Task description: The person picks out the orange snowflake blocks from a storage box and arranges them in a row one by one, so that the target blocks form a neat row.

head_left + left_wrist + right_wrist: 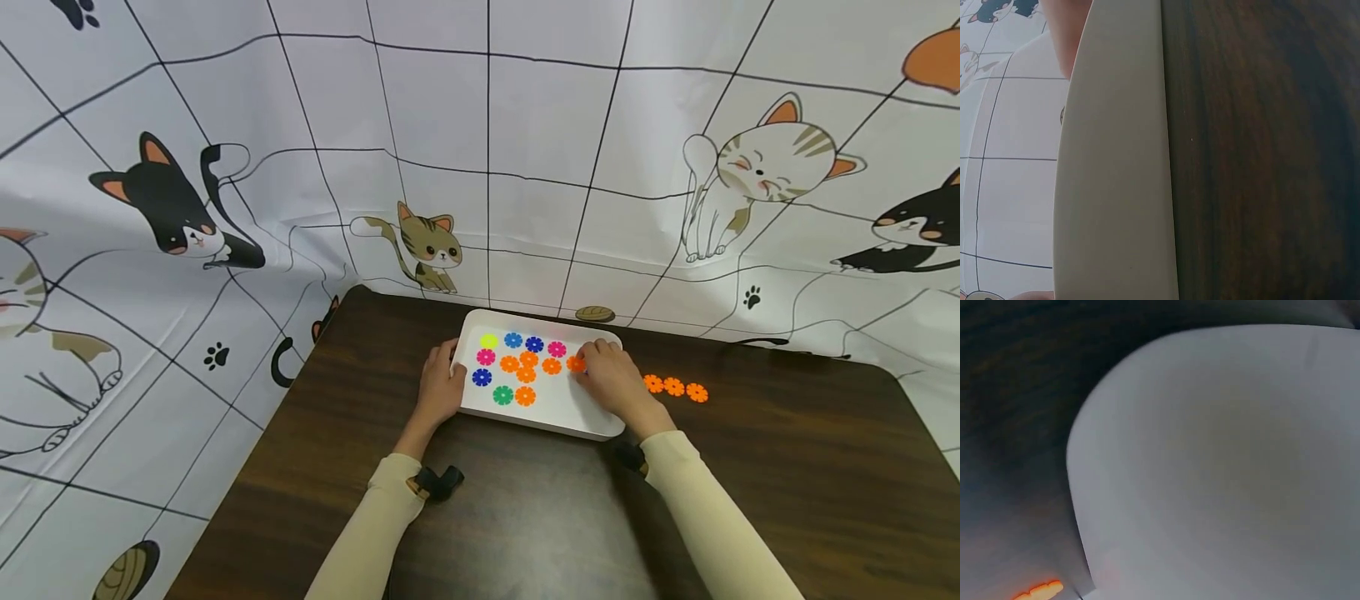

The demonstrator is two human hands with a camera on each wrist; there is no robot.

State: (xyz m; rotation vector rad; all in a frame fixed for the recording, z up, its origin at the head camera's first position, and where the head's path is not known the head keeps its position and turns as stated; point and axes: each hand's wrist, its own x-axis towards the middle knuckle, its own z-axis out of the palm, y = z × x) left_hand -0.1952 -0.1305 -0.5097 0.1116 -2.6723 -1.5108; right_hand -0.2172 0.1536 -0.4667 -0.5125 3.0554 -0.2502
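A white tray (570, 412) lies on the table with several notched plastic discs in it. My left hand (441, 385) grips the tray's left edge, thumb at the rim. In the left wrist view the tray's outer wall (1113, 156) fills the middle. My right hand (611, 379) reaches into the tray's right side and pinches an orange disc (575, 364), partly covered by the fingers. Left of it are a single orange disc (552, 367) and a cluster of orange discs (528, 360). The right wrist view shows the tray's bare floor (1229, 475) but no fingers.
Pink (486, 357), blue (482, 377), green (503, 395) and yellow (489, 341) discs lie about the tray. Three orange discs (674, 387) sit in a row on the dark wooden table (787, 467), right of the tray. A cat-print curtain (540, 125) hangs behind.
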